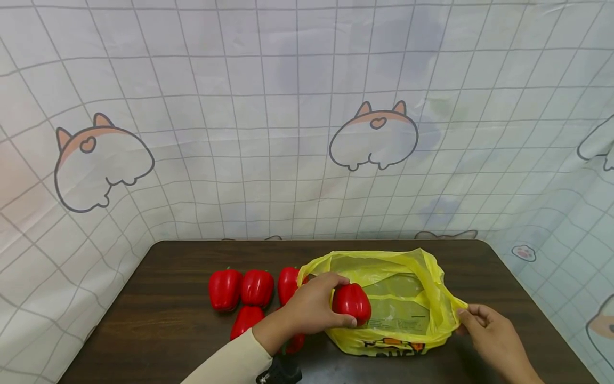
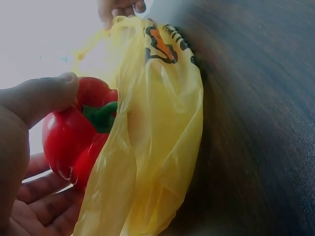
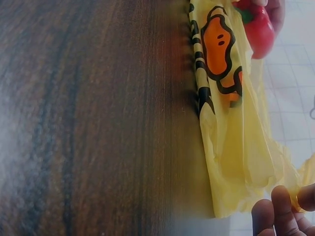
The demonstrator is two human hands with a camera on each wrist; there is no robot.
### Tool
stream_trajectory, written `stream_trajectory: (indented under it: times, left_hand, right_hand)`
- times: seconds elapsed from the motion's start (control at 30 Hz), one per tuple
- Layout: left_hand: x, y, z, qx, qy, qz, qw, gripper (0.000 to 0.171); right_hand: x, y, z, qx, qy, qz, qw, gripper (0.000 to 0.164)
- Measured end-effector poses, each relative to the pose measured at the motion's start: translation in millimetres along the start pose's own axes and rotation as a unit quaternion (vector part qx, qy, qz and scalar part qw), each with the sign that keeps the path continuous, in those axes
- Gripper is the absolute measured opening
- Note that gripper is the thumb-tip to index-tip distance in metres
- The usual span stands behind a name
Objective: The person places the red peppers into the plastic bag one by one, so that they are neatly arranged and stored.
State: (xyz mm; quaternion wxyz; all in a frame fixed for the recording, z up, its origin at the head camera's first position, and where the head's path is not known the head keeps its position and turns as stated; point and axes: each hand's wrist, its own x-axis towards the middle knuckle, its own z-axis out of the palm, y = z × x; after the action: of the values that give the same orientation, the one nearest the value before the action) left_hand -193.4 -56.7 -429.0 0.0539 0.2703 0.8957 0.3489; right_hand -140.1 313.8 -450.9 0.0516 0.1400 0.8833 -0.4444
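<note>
My left hand (image 1: 314, 304) grips a red bell pepper (image 1: 352, 304) between thumb and fingers, over the left part of a yellow plastic bag's mouth. In the left wrist view the pepper's green stem (image 2: 101, 117) points toward the bag (image 2: 162, 128), whose near wall overlaps the pepper's lower side. At the bag's right rim my right hand (image 1: 494, 336) pinches the thin plastic (image 1: 459, 305) between thumb and fingers. The bag (image 1: 434, 272) lies on the table with its mouth spread wide. An orange and black print (image 3: 219, 46) marks its front.
Several more red peppers (image 1: 224, 289) lie left of the bag on the dark wood table (image 1: 153, 330), some partly hidden by the left forearm. A black wrist strap (image 1: 279, 372) shows under the left sleeve (image 1: 235, 360). Behind the table hangs a white gridded cloth (image 1: 268, 133).
</note>
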Motion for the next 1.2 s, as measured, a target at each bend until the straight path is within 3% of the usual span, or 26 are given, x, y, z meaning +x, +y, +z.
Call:
stream_trajectory:
  times: [0.4, 0.7, 0.9, 1.07, 1.2]
  left_hand:
    - [1.9, -1.6, 5.5, 0.034, -0.012, -0.004, 0.9994, 0.071]
    - [1.7, 3.8, 3.0, 0.079, -0.059, -0.016, 0.995, 0.07]
    - [-1.1, 9.5, -1.3, 0.105, -0.052, -0.003, 0.9931, 0.073]
    - [-4.1, 8.9, -5.7, 0.086, -0.043, 0.005, 0.9953, 0.071]
    - [-7.4, 6.4, -11.2, 0.074, -0.044, 0.03, 0.9958, 0.069]
  right_hand:
    - [1, 1, -1, 0.001, -0.004, 0.004, 1.0, 0.065]
    - [1, -1, 0, -0.004, 0.0, 0.003, 1.0, 0.065]
    - [1, -1, 0, -0.003, 0.001, 0.001, 1.0, 0.065]
    - [1, -2, 1, -0.001, 0.001, 0.001, 1.0, 0.064]
    - [1, -2, 1, -0.004, 0.001, 0.001, 1.0, 0.064]
